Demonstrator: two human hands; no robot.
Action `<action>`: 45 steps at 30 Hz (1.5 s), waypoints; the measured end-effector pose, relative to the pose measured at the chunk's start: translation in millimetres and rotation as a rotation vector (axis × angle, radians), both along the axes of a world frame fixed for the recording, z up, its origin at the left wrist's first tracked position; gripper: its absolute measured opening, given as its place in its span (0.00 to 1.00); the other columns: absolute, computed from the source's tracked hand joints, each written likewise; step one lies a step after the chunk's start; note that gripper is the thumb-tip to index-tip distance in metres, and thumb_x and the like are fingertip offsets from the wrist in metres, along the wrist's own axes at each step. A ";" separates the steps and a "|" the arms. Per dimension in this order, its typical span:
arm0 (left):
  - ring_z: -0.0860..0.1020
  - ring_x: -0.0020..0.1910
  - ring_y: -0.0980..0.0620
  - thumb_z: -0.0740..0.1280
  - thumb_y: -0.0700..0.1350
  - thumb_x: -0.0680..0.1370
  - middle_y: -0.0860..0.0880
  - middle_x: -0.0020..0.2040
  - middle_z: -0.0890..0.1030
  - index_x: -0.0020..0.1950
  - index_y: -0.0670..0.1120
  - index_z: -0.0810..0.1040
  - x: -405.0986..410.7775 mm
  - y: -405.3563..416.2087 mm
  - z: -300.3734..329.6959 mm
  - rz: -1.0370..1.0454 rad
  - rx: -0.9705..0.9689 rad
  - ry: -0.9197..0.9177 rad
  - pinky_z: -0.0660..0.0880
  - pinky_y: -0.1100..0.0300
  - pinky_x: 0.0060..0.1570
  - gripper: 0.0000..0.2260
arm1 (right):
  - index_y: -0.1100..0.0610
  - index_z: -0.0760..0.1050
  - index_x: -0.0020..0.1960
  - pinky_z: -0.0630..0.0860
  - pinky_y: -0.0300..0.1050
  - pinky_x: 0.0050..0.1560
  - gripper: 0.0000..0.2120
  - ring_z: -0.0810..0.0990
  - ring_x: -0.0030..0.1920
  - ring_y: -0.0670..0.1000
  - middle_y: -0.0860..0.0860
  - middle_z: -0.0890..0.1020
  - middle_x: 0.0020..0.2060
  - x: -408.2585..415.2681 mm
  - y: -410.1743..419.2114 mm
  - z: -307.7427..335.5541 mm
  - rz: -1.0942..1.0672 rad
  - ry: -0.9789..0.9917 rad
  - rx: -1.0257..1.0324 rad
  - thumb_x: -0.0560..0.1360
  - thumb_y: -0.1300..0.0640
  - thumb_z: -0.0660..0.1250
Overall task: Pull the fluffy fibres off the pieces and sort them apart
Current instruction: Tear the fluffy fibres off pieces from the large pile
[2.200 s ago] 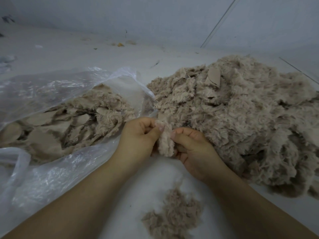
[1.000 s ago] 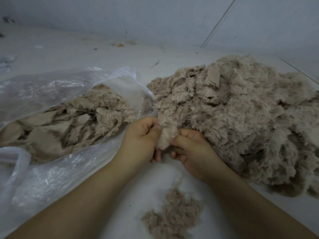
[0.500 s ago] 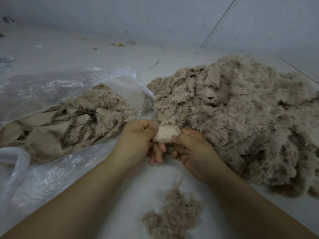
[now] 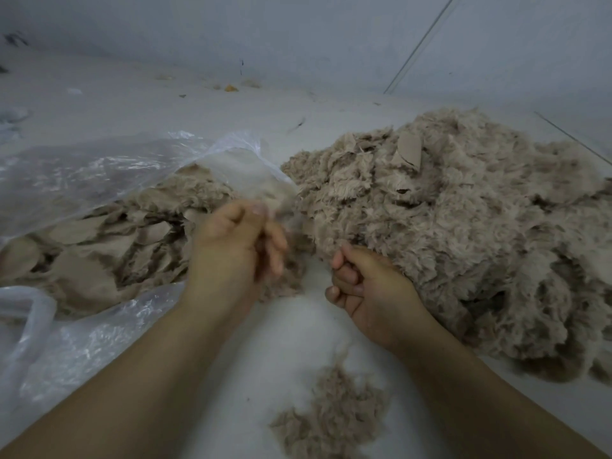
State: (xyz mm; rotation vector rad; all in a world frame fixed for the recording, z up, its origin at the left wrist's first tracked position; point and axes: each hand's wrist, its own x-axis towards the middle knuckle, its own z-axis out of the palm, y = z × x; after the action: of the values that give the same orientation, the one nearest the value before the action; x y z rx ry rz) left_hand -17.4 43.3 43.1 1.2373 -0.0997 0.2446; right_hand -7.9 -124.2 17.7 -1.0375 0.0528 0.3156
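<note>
I saw the left hand (image 4: 236, 238) blurred at the bag (image 4: 99, 180) mouth; whether it held a piece, I could not tell. The right hand (image 4: 362, 283) was curled beside the pile (image 4: 447, 233), contents hidden. Fluff (image 4: 331, 415) lay nearby. Risk: a loose release could drop the piece short, mixing it with the fluff.

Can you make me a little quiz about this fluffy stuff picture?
1. True or false: the big pile lies right of the plastic bag.
2. Where is the small tuft? A) inside the bag B) on the floor between the arms C) on top of the big pile
3. Fill in: the right hand is curled beside the big ____.

Key: 1 true; 2 B; 3 pile.
</note>
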 end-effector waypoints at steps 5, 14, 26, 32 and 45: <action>0.78 0.26 0.52 0.65 0.34 0.79 0.48 0.40 0.83 0.55 0.46 0.78 2.4 -3.8 -10.1 0.147 0.282 0.113 0.72 0.62 0.23 0.09 | 0.60 0.74 0.35 0.73 0.38 0.28 0.19 0.61 0.20 0.43 0.48 0.65 0.23 0.1 -0.1 -2.3 0.017 -0.009 -0.005 0.83 0.56 0.57; 0.77 0.39 0.48 0.71 0.43 0.73 0.50 0.37 0.79 0.40 0.46 0.78 5.7 0.5 -22.9 0.074 1.376 -0.094 0.75 0.53 0.41 0.04 | 0.57 0.79 0.33 0.73 0.37 0.29 0.22 0.63 0.21 0.42 0.47 0.66 0.23 1.4 -1.2 -6.6 0.049 -0.048 -0.021 0.83 0.56 0.57; 0.78 0.26 0.50 0.68 0.37 0.78 0.42 0.31 0.80 0.43 0.42 0.80 -5.3 -19.1 -16.3 -0.023 0.453 -0.059 0.77 0.59 0.26 0.05 | 0.59 0.82 0.44 0.72 0.35 0.34 0.07 0.76 0.36 0.47 0.54 0.80 0.36 -3.8 -4.4 -4.2 0.167 -0.202 -0.214 0.77 0.63 0.65; 0.78 0.26 0.42 0.62 0.35 0.80 0.40 0.34 0.81 0.46 0.39 0.73 -6.1 -20.5 -10.6 -0.110 0.087 0.065 0.78 0.55 0.27 0.04 | 0.60 0.82 0.48 0.70 0.34 0.33 0.07 0.76 0.34 0.43 0.51 0.80 0.34 -5.2 -4.1 -3.5 0.210 -0.254 -0.249 0.71 0.58 0.73; 0.72 0.17 0.51 0.72 0.37 0.75 0.43 0.28 0.79 0.49 0.37 0.76 -8.9 -21.5 -11.9 -0.197 0.408 0.179 0.65 0.66 0.17 0.07 | 0.67 0.74 0.40 0.70 0.39 0.28 0.14 0.64 0.21 0.43 0.48 0.66 0.22 -0.4 -2.4 -4.0 0.088 -0.088 -0.116 0.81 0.63 0.57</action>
State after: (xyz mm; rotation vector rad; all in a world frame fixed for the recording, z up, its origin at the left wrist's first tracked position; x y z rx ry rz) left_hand -26.3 21.8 31.2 1.6370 -0.1193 -0.0630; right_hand -8.3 -126.6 13.7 -1.1702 -0.0546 0.3500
